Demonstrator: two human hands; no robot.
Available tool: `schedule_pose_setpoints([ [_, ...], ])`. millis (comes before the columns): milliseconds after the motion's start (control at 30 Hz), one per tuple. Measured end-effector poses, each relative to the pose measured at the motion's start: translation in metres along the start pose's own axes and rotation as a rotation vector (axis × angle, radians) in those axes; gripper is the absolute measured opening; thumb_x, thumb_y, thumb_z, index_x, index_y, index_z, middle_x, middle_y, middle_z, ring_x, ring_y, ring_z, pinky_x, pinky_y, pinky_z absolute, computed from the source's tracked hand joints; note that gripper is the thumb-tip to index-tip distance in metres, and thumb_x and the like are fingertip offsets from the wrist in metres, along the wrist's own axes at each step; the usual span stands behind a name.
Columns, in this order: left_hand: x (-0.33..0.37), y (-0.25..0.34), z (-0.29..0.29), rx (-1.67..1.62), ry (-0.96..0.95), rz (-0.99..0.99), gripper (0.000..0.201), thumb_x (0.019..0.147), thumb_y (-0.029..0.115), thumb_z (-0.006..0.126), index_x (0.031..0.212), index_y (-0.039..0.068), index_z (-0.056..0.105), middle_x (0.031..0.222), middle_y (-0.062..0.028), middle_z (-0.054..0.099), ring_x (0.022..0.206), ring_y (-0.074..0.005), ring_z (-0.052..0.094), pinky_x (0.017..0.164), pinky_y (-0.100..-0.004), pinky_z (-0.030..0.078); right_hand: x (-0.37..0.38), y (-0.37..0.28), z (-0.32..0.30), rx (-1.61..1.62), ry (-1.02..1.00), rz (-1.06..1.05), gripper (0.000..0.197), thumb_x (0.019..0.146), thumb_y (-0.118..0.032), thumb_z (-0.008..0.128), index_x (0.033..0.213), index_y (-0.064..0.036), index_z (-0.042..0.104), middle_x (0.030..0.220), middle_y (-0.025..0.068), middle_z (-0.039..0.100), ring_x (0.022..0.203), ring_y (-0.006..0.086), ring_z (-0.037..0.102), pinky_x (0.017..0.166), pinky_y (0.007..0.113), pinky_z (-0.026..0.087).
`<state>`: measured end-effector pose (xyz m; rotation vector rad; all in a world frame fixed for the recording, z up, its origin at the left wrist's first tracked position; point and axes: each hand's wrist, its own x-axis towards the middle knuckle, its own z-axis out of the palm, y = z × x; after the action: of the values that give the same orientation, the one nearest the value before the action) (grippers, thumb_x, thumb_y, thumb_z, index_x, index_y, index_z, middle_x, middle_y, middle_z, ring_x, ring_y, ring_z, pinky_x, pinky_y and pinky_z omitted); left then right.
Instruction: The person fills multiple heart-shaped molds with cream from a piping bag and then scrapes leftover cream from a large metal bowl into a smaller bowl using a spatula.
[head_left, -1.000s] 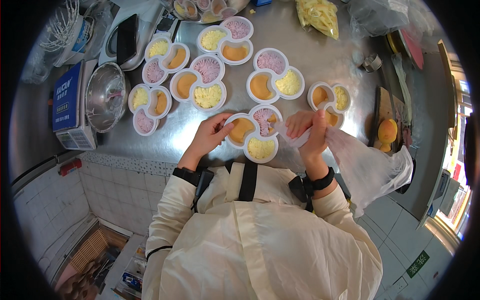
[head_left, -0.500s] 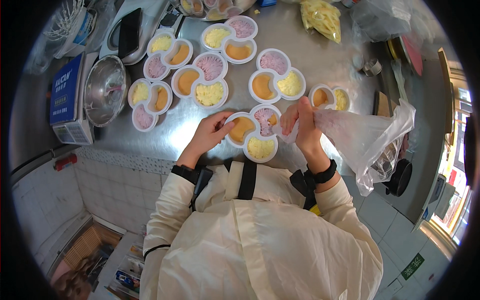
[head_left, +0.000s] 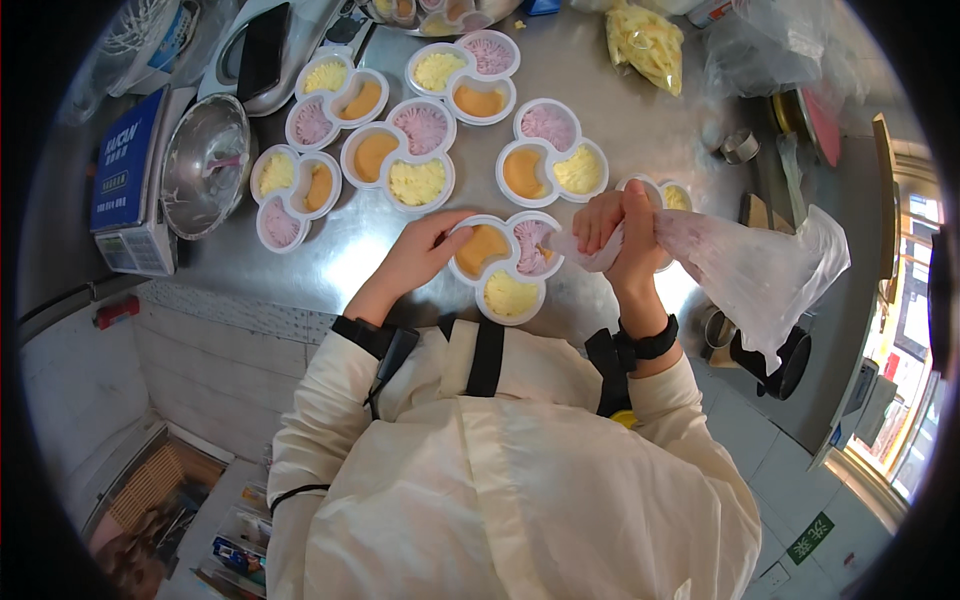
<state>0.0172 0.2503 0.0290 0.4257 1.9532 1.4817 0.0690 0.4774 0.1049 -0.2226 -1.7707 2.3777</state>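
Note:
A white three-section cup (head_left: pixel 507 263) stands near the front edge of the steel table, with orange, pink and yellow fillings in its round compartments. My left hand (head_left: pixel 415 258) grips its left rim, thumb and fingers by the orange section. In my closed right hand (head_left: pixel 622 235) is a clear piping bag (head_left: pixel 735 250) with pinkish contents, squeezed near its narrow end. That end points left at the pink compartment, where a little orange shows through the pink strands. Just behind my right hand, another three-section cup (head_left: pixel 676 196) is partly hidden.
Several filled three-section cups (head_left: pixel 420 185) stand farther back. At the left are a steel bowl (head_left: pixel 205 165), a blue box (head_left: pixel 130 160) and a phone (head_left: pixel 263 50) on a scale. A bag of yellow filling (head_left: pixel 645 48) lies at the back right; a black pan (head_left: pixel 785 365) is at the right.
My right hand and the piping bag have shifted slightly right, the bag's tip drawing back toward the pink section's edge. The cup under my left hand has turned a little, its yellow section swinging left.

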Motion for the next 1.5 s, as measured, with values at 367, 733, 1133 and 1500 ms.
schedule_pose_setpoints([
  [367,-0.005,0.01,0.004,0.166,-0.049,-0.114,0.027,0.083,0.023,0.06,0.093,0.0,0.051,0.07,-0.0067,0.053,0.064,-0.0155,0.05,0.06,-0.0276,0.043,-0.022,-0.014,-0.015,0.021,-0.01,0.082,0.05,0.096,-0.026,0.029,0.05,-0.0065,0.037,0.045,0.0073,0.042,0.04,0.0167,0.04,0.049,0.029,0.04],
  [733,-0.016,0.002,0.016,0.062,-0.181,-0.137,0.024,0.083,0.023,0.06,0.09,0.001,0.053,0.072,-0.0047,0.055,0.065,-0.0135,0.05,0.061,-0.0266,0.042,-0.035,-0.003,-0.009,-0.028,0.181,0.135,0.049,0.093,-0.03,0.034,0.049,-0.0086,0.036,0.041,0.0054,0.035,0.036,0.0169,0.036,0.048,0.031,0.039],
  [1133,-0.015,-0.003,0.015,-0.037,-0.191,-0.145,0.019,0.084,0.02,0.061,0.082,0.003,0.05,0.07,0.0021,0.049,0.063,-0.0065,0.044,0.059,-0.0221,0.04,-0.036,0.014,-0.014,-0.151,0.095,0.141,0.059,0.097,-0.029,0.026,0.045,-0.0063,0.041,0.043,0.0067,0.044,0.042,0.0157,0.043,0.048,0.027,0.039],
  [1500,-0.014,-0.011,0.017,-0.187,-0.176,-0.154,0.017,0.086,0.017,0.059,0.083,0.005,0.049,0.071,0.0045,0.047,0.062,-0.0034,0.043,0.054,-0.0185,0.039,-0.034,0.008,-0.004,-0.063,0.101,0.148,0.054,0.096,-0.03,0.029,0.048,-0.0071,0.039,0.043,0.0066,0.04,0.039,0.0161,0.04,0.047,0.028,0.038],
])
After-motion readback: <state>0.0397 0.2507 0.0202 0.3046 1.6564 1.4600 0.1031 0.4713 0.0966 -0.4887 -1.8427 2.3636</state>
